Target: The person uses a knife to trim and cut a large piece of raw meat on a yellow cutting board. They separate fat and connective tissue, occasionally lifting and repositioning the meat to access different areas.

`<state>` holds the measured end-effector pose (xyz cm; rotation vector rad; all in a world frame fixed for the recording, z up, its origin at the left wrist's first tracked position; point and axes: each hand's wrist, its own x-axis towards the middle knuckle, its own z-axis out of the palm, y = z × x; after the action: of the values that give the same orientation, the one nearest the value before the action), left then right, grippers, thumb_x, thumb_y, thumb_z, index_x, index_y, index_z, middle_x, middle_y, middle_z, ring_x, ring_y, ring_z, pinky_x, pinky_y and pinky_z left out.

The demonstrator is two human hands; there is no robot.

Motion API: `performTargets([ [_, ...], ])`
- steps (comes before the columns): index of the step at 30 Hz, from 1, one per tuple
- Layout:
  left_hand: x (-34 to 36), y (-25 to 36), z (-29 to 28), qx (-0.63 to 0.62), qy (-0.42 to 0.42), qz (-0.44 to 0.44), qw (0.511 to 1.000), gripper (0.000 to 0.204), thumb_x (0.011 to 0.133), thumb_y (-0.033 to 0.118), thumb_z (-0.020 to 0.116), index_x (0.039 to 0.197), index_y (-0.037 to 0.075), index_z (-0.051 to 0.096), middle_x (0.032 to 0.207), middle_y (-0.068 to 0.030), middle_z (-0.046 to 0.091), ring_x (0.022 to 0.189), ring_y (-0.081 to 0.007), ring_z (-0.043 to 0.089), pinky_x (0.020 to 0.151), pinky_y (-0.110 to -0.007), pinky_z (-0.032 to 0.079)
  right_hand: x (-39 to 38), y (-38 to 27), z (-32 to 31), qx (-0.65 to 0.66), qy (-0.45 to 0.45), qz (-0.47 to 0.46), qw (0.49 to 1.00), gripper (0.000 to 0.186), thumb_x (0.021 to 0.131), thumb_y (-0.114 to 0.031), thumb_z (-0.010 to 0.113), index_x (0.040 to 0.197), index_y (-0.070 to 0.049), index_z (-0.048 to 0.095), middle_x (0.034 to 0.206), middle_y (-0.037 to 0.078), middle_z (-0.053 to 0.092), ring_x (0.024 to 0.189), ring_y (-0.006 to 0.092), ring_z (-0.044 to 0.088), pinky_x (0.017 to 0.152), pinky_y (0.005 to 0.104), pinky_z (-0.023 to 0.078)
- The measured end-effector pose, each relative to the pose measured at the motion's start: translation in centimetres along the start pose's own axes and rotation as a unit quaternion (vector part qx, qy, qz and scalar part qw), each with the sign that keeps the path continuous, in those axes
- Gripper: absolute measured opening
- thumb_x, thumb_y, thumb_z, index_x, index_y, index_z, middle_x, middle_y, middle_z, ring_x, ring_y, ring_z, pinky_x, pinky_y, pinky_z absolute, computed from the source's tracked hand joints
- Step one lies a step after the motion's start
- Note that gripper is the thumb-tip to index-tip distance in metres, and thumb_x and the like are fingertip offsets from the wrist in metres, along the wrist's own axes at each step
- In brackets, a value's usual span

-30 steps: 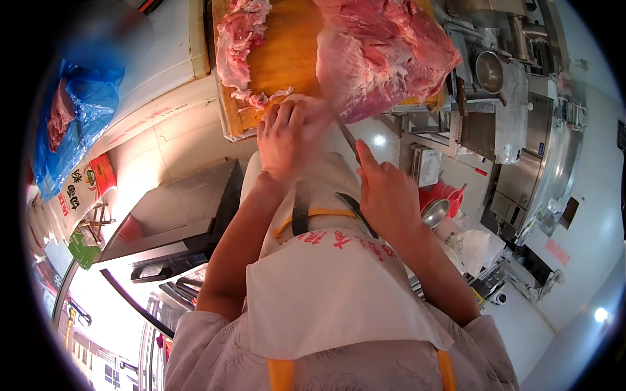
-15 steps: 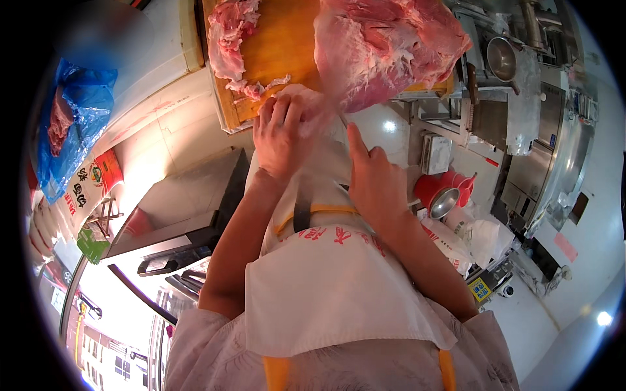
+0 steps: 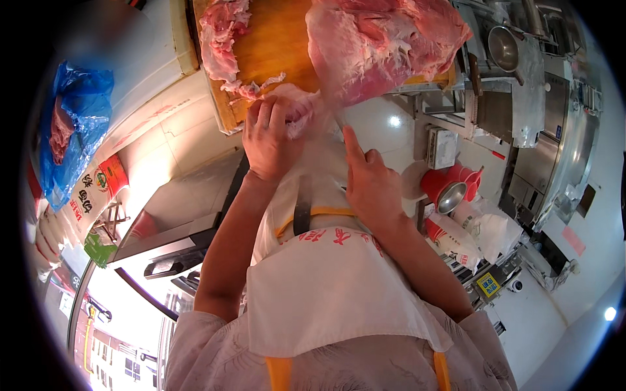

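Note:
A wooden cutting board (image 3: 277,52) lies at the top with a large slab of raw pink meat (image 3: 391,45) on its right and a smaller ragged piece (image 3: 222,36) on its left. My left hand (image 3: 270,140) is shut on a pale flap of meat (image 3: 301,107) at the board's near edge, pulling it off the slab. My right hand (image 3: 372,186) is just right of it, index finger stretched forward along a knife blade (image 3: 336,111) that meets the slab. The knife's handle is hidden in the palm.
A blue plastic bag (image 3: 72,130) with meat inside lies at the left. Red buckets (image 3: 450,186), white sacks (image 3: 486,228) and a metal bowl (image 3: 503,45) are at the right. A steel counter (image 3: 173,208) is below the board. My white apron fills the lower middle.
My left hand has gathered the meat flap more tightly at the board's edge. My right hand has slid a little forward toward the slab. The whole view has shifted slightly.

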<state>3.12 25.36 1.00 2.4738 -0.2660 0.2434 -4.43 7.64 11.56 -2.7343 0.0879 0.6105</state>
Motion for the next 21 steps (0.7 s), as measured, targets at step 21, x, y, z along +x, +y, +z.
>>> performTargets([
  [21,0.2,-1.4,-1.3,-0.019,-0.055,-0.016,0.998,0.063,0.057,0.005,0.085,0.116,0.010,0.062,0.113,-0.0085,0.067,0.107,-0.0363,0.063,0.088,-0.045,0.055,-7.7,6.0,1.2,-0.068,-0.060,0.055,0.994,0.074,0.090,-0.005,0.066,0.159,-0.016,0.043,0.086,0.014,0.061,0.067,0.0328,0.068,0.058,0.0427,0.058],
])
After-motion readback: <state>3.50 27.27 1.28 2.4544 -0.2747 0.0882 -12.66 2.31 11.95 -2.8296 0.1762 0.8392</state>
